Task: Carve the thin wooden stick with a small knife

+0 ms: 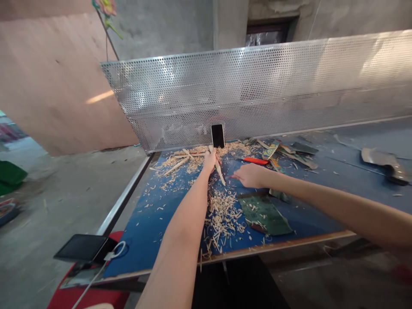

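My left hand (210, 160) is wrapped round a pale whittled wooden stick (220, 173), whose narrowed end points toward me. Just to the right, my right hand (252, 175) is closed, with a small reddish tip showing at its fingers; what it holds is too small and hidden to make out. The two hands are apart, with the stick's lower end between them. Curled wood shavings (225, 214) lie in a heap below the stick. Beyond my right hand rests a red-handled knife (255, 161).
More pale sticks (177, 165) lie among shavings at the left. A phone (218, 136) leans on the perforated metal panel (199, 94) behind. Green sheet material (265, 213) lies near the front edge of the blue table (141, 236); scraps and a bent metal piece (383, 161) are at right.
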The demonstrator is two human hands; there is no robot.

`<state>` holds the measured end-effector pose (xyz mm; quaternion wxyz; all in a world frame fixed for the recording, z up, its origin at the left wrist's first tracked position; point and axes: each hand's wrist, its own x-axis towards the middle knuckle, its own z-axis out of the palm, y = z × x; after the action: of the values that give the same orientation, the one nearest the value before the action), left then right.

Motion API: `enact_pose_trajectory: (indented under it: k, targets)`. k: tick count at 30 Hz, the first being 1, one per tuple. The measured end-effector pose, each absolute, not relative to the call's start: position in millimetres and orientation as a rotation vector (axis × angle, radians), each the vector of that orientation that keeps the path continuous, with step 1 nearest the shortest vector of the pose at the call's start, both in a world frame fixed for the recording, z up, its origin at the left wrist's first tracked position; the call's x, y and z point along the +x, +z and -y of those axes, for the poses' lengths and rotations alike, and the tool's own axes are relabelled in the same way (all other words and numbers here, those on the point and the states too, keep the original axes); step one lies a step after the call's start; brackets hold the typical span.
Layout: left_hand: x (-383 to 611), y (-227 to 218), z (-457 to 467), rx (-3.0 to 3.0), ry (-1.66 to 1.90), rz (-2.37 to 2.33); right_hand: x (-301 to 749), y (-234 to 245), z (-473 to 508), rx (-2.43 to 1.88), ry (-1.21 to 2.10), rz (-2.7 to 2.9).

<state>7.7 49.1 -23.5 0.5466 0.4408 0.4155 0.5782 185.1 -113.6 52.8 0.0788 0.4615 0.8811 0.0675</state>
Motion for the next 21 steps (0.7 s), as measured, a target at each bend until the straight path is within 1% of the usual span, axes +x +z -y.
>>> enact_pose_trajectory:
  k: [4,9,14,18,21]
  targets:
    - [8.5,-22.9,-48.2,1.021,1.397,-0.931,179.1,58.6,94.5,1.458,0.309,-2.619]
    - [7.6,-21.7,-44.9,1.009,1.392,-0.986,162.9,55.7,72.3,1.338,0.349,-2.671]
    - [7.3,-22.0,-44.5,1.067,1.381,-1.051,159.5,41.3,66.5,1.281,0.399,-2.671]
    - [10.2,-23.9,-48.2,1.037,1.379,-1.081,157.5,29.9,69.3,1.340,0.326,-2.671]
    - [11.3,-25.1,-48.5,0.992,1.377,-1.069,159.3,29.9,78.5,1.338,0.200,-2.664]
